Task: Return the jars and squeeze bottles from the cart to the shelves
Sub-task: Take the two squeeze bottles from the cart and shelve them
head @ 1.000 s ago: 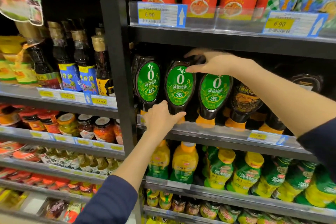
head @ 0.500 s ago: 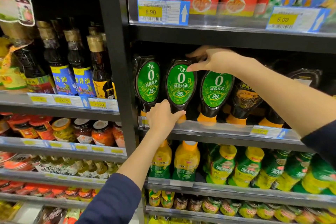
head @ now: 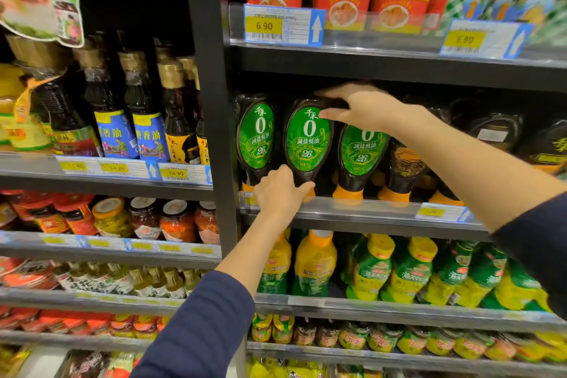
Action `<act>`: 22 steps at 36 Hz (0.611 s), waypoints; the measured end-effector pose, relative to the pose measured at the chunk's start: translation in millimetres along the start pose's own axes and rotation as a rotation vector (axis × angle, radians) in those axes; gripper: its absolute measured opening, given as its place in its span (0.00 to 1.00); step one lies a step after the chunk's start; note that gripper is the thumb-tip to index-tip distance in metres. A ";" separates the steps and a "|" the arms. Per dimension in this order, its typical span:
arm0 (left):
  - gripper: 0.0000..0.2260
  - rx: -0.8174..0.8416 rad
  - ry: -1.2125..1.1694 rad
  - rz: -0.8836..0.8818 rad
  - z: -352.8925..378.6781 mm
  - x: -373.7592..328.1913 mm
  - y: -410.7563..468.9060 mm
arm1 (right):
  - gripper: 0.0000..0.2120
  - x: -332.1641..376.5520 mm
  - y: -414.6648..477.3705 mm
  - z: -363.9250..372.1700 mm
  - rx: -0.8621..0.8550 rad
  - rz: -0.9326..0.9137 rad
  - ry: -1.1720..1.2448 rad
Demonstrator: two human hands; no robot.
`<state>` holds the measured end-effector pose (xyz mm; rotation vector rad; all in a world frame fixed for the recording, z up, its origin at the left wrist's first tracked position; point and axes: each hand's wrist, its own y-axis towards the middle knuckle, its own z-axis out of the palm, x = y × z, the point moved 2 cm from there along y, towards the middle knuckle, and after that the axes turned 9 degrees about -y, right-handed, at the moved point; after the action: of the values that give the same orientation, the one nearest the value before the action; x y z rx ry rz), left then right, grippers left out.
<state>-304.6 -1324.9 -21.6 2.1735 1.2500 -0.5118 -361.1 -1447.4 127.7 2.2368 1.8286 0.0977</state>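
Sleeves in dark blue frame the reach; nearest, the left hand (head: 280, 192) cups the narrow bottom of the dark squeeze bottle with the green oval label (head: 307, 144), fingers curled round the neck just above its orange cap, at the clear front rail of the grey shelf (head: 362, 212). Farther in and higher, the right hand (head: 363, 107) pinches the bottle's broad top, thumb in front, fingers over the back. Its long axis stands upright, cap down, between two matching bottles, one on the left (head: 257, 138) and one on the right (head: 362, 152). Seating it probably means pushing straight back; the left hand is nearer the base
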 end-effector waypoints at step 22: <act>0.22 0.337 0.100 0.417 -98.8 33.4 -130.7 | 0.31 40.8 -177.3 44.2 0.103 0.177 -0.181</act>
<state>-397.9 -1187.3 -3.4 2.6813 0.7587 -0.4664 -512.7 -1382.3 39.1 2.3871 1.5742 -0.1648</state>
